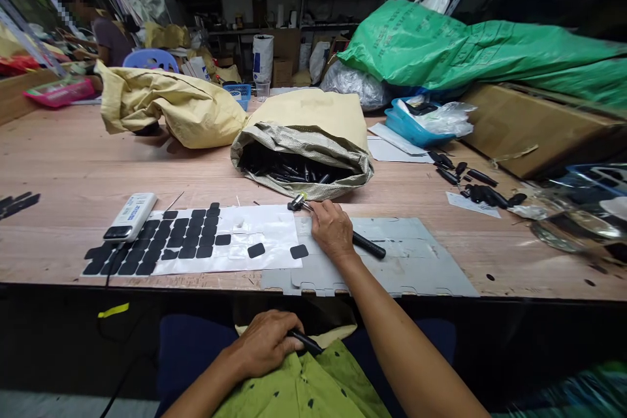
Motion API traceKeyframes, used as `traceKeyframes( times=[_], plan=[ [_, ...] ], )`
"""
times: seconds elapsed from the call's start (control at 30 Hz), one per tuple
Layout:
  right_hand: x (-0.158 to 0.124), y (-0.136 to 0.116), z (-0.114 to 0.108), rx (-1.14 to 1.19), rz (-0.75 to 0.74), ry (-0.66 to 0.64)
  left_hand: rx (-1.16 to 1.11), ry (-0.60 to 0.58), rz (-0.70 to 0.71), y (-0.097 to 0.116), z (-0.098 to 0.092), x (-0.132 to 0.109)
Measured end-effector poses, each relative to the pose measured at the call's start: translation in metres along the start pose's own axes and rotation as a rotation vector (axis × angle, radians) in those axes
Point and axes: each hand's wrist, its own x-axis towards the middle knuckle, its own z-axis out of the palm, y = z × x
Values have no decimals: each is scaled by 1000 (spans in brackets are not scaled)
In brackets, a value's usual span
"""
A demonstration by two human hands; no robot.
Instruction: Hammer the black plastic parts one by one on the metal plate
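My right hand (332, 228) rests over the grey board (406, 255), fingers closed round the shaft of a small hammer. The black handle of the hammer (369, 245) sticks out to the right of the hand, and its metal head lies to the left, near the sack mouth. Down at my lap, my left hand (269, 341) is closed on a black rod-like piece (307, 343), whose far end is hidden by the green cloth. Left of the board lies a white sheet (274, 228) with rows of black rounded-square stickers (189, 241).
A white device (130, 217) with a cable sits on the stickers. An open sack (313, 111) of black pieces faces me; another sack (176, 104) lies left. Black pieces (484, 194), a blue basket (416, 125) and a carton (543, 124) are right. A person (110, 39) is far left.
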Motion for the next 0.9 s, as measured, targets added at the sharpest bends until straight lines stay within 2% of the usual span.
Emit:
traceKeyframes(
  times=[0.13,0.23,0.3,0.37,0.43,0.5,0.57,0.6,0.63,0.67,0.73,0.8,0.83,0.9],
  plan=[
    [0,-1,-1,-2,3,3,-21,78,-323,-39,24,12],
    [0,-1,-1,5,-2,6,-24,57,-351,-46,26,16],
    [0,-1,-1,3,-4,9,38,9,-354,-36,19,14],
    [0,-1,0,-5,-4,12,133,-60,-312,-16,4,10],
    [-1,-2,0,-16,-2,15,182,-158,-173,9,-20,6],
    [-1,-2,1,-27,-4,17,110,-292,22,32,-52,8],
    [-1,-3,0,-34,-4,18,-70,-324,191,47,-89,21],
    [-1,-3,0,-36,-3,16,-129,-247,232,49,-108,31],
    [-1,-3,0,-37,-1,14,-158,-116,233,49,-127,45],
    [-1,-3,0,-37,0,13,-175,58,205,47,-146,61],
    [0,-3,0,-32,-3,14,-136,514,115,36,-180,98],
    [0,-2,-1,-23,-11,21,-27,883,-42,25,-211,132],
    [1,-2,-1,-18,-15,23,44,997,-139,20,-225,146],
    [1,-2,-2,-9,-15,21,184,1079,-312,12,-246,167]
  ],
)
